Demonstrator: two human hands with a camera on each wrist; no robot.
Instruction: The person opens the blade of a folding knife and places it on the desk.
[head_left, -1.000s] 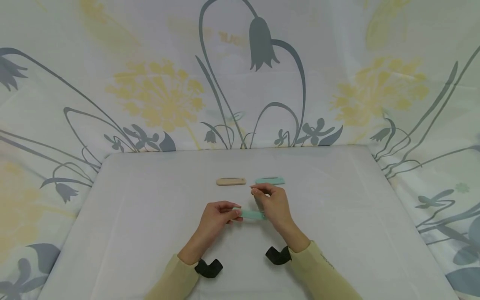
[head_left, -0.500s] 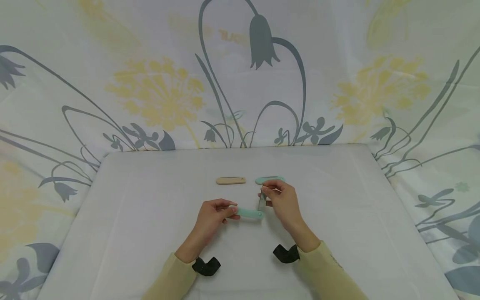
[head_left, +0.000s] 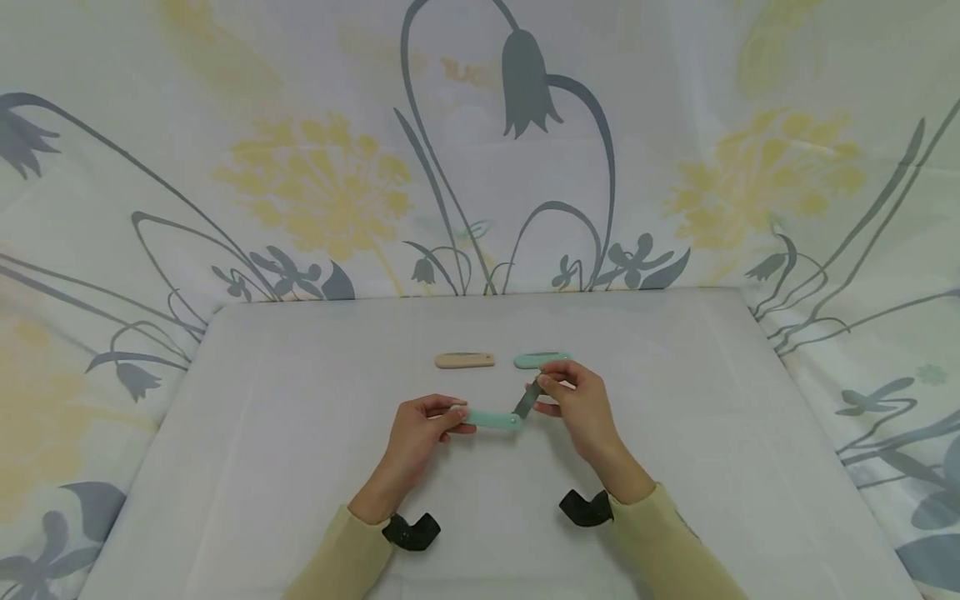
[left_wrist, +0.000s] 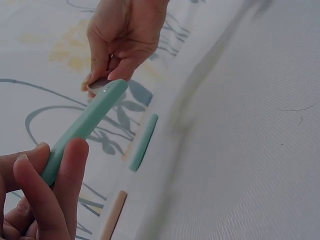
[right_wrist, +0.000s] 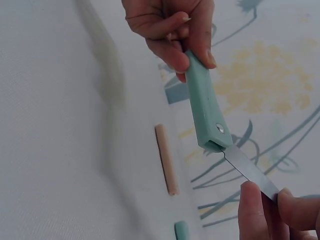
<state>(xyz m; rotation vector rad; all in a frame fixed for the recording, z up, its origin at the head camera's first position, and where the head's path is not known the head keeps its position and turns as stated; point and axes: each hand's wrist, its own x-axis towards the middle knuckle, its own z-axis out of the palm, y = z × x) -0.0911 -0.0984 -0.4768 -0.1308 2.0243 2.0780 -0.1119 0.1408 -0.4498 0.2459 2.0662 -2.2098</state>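
Note:
A mint-green folding knife [head_left: 491, 418] is held up between my two hands over the white table. My left hand [head_left: 423, 429] pinches the far end of its handle [left_wrist: 82, 122] between thumb and fingers. With thumb and fingertips, my right hand [head_left: 585, 408] pinches the metal blade [right_wrist: 252, 172], which stands swung out of the handle at an angle. The rivet at the pivot shows in the right wrist view. Behind the hands lie a beige folding knife [head_left: 465, 360] and a second mint-green folding knife [head_left: 532, 361], the latter partly behind my right fingers.
The white table [head_left: 300, 375] has its back edge against a flower-printed cloth [head_left: 465, 167], which also rises at both sides. Black bands [head_left: 412, 532] sit at both wrists, by the sleeves.
My right hand has moved right, swinging the blade from upright above the pivot outward to the right. My left hand and the handle have shifted slightly left and up.

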